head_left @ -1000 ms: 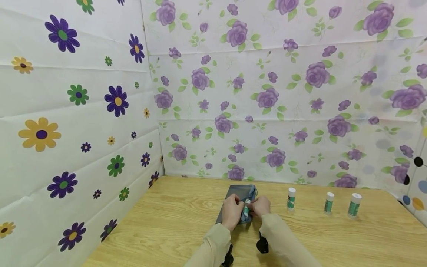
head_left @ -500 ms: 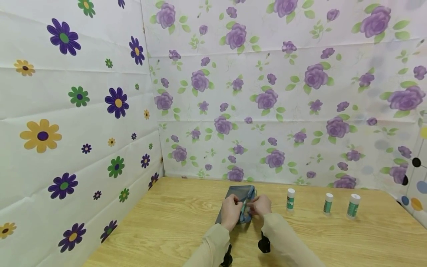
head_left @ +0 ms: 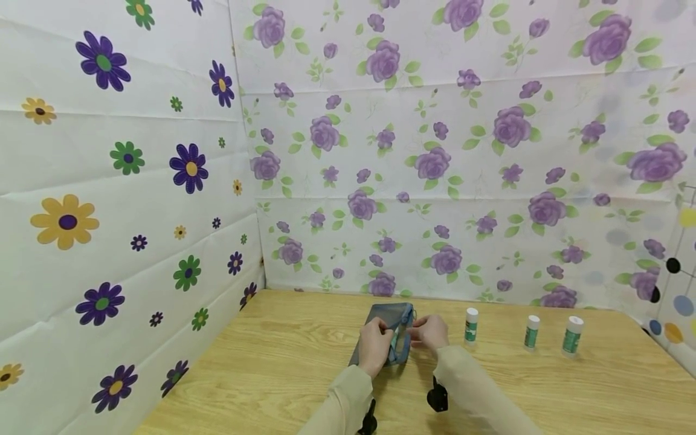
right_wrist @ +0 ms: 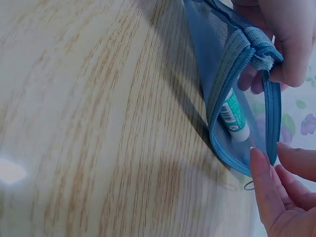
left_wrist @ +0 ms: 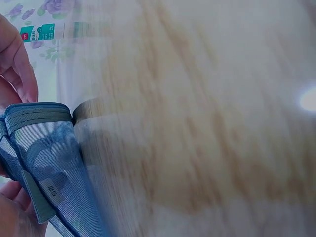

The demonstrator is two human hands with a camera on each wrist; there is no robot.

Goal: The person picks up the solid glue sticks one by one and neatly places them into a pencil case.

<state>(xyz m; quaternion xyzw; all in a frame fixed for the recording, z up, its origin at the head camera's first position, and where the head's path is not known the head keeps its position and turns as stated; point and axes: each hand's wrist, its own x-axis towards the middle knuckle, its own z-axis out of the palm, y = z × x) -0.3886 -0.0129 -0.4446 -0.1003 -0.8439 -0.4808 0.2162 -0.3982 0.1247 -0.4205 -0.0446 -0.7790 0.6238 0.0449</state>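
Note:
A blue-grey mesh zip pouch (head_left: 387, 312) lies on the table with its zipped mouth spread toward the right. My left hand (head_left: 374, 347) pinches the pouch near its mouth. Inside the opening, a glue stick (right_wrist: 234, 117) with a green label and white end shows in the right wrist view. My right hand (head_left: 432, 332) is at the mouth's right edge, fingers fairly straight and thumb apart, with no glue stick between them. In the right wrist view, its fingertips (right_wrist: 259, 160) are beside the zipper rim; whether they touch it is hard to tell.
To the right of the pouch, three capped glue sticks stand upright: one nearer (head_left: 470, 326), a smaller one (head_left: 531, 332) and a wider one (head_left: 572, 335). Behind the wooden table (head_left: 304, 338) hangs a flowered cloth (head_left: 348, 151). Another flowered cloth (head_left: 130, 205) borders the left side.
The glue stick held at the mouth has gone into the pouch. My right hand has let it go and drawn back slightly to the right. The left hand keeps its hold.

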